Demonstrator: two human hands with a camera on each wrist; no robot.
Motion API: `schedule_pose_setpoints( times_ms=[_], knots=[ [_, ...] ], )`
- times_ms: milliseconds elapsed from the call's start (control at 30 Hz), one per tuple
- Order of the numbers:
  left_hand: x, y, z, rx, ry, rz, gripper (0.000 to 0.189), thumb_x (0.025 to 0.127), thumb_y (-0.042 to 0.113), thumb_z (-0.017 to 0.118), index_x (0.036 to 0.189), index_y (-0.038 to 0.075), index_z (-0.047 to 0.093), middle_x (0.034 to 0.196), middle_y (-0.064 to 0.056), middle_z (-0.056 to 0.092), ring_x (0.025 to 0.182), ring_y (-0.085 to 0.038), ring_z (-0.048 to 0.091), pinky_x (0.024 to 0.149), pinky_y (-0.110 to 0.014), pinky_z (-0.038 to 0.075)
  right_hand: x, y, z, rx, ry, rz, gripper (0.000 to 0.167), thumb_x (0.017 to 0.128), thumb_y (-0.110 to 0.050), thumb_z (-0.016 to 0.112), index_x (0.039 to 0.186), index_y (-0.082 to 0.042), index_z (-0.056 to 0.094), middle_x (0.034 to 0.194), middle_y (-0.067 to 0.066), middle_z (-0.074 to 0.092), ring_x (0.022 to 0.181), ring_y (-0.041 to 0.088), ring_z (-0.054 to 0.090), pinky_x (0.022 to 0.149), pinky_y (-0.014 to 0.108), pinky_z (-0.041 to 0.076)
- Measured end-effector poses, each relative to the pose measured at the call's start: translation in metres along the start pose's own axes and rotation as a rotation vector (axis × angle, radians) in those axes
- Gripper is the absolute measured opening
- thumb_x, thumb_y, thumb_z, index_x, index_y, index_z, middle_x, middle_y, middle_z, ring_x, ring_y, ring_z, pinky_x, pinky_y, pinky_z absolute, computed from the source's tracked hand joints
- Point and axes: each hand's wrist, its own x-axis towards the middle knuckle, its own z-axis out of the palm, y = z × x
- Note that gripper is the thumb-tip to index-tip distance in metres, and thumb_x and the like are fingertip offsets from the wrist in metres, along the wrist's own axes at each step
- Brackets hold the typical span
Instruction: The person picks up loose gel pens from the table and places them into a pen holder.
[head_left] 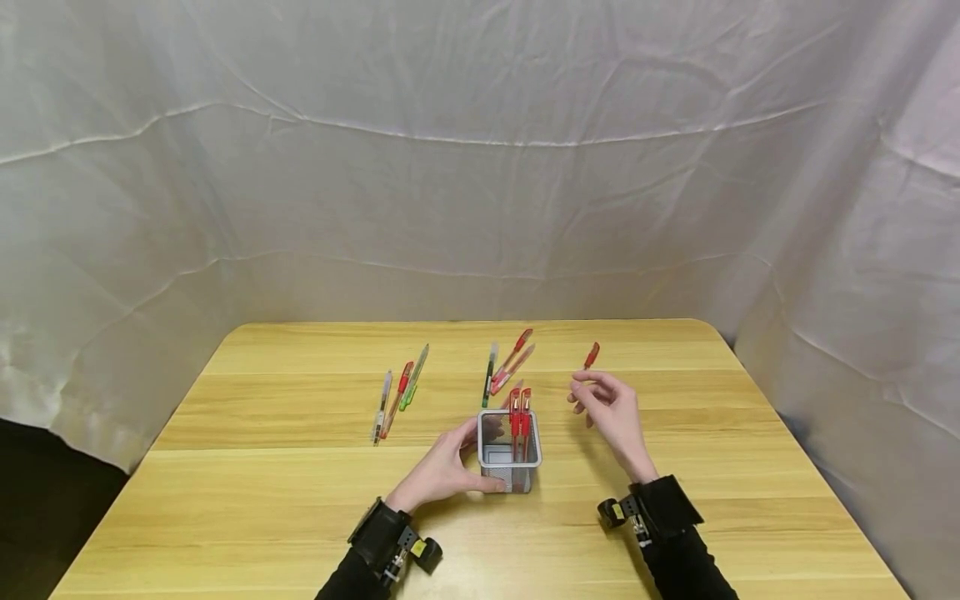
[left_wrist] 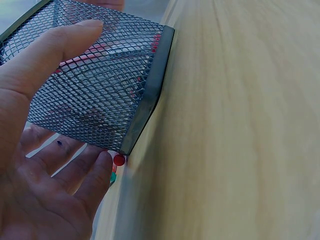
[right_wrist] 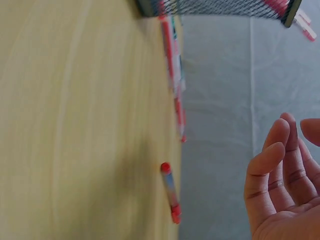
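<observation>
My left hand (head_left: 444,468) holds a square wire-mesh pen holder (head_left: 510,479) at its side, the thumb on the near face and the fingers round the far one. Red-capped gel pens (head_left: 520,417) stand upright inside it. In the left wrist view the mesh (left_wrist: 90,85) lies between thumb and fingers. To the right of the holder, my right hand (head_left: 617,414) is raised over the table with its fingers loosely bent and nothing between them. A single red pen (right_wrist: 170,192) lies just beyond it on the table; in the head view the hand partly hides this pen (head_left: 592,356).
Behind the holder lie a dark green pen (head_left: 489,375) and red and pink pens (head_left: 513,367). Farther left are a grey-black pen (head_left: 382,408), a red pen (head_left: 397,400) and a green one (head_left: 414,379). A pale cloth (head_left: 480,200) hangs round the wooden table (head_left: 262,500).
</observation>
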Motion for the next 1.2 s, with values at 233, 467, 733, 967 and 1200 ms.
schedule_pose_setpoints(
  times_ms=[233,467,733,967,1200],
  knots=[
    [0.000,0.000,0.000,0.001,0.003,-0.004,0.095,0.072,0.022,0.091,0.152,0.012,0.040,0.144,-0.007,0.059,0.138,-0.023,0.053,0.119,-0.044,0.039,0.006,0.025,-0.008,-0.093,-0.005,0.081,0.043,0.099,-0.032,0.064,0.124,0.004,0.063,0.085,-0.006,0.074,0.069,0.021,0.068,0.049,0.028,0.049],
    [0.001,0.000,0.001,0.001,0.002,-0.005,0.096,0.072,0.022,0.091,0.153,0.013,0.039,0.144,-0.008,0.059,0.136,-0.024,0.055,0.118,-0.043,0.040,0.013,-0.014,-0.005,-0.176,-0.010,0.252,0.033,0.098,-0.017,0.064,0.117,0.010,0.064,0.083,0.008,0.076,0.067,0.016,0.069,0.051,0.030,0.052],
    [0.001,-0.002,0.000,-0.001,0.004,0.006,0.093,0.073,0.022,0.091,0.151,0.013,0.042,0.144,-0.007,0.058,0.139,-0.024,0.052,0.120,-0.045,0.038,0.031,-0.008,-0.016,-0.321,0.029,0.315,0.028,0.100,-0.017,0.061,0.114,0.007,0.068,0.089,0.020,0.075,0.069,0.018,0.071,0.052,0.028,0.053],
    [0.000,-0.002,0.000,0.007,0.006,0.004,0.092,0.073,0.023,0.091,0.150,0.014,0.043,0.144,-0.006,0.058,0.138,-0.024,0.052,0.119,-0.044,0.039,0.045,0.003,-0.022,-0.481,0.004,0.372,0.032,0.098,-0.024,0.061,0.109,0.004,0.072,0.089,0.020,0.077,0.062,0.018,0.067,0.050,0.024,0.048],
    [0.000,-0.002,0.001,0.001,0.004,0.005,0.095,0.072,0.021,0.091,0.152,0.016,0.041,0.143,-0.006,0.059,0.135,-0.024,0.055,0.117,-0.042,0.042,0.058,0.012,-0.024,-0.626,-0.069,0.440,0.037,0.094,-0.033,0.060,0.091,0.000,0.075,0.069,0.005,0.074,0.056,0.009,0.062,0.049,0.023,0.048]
  ],
)
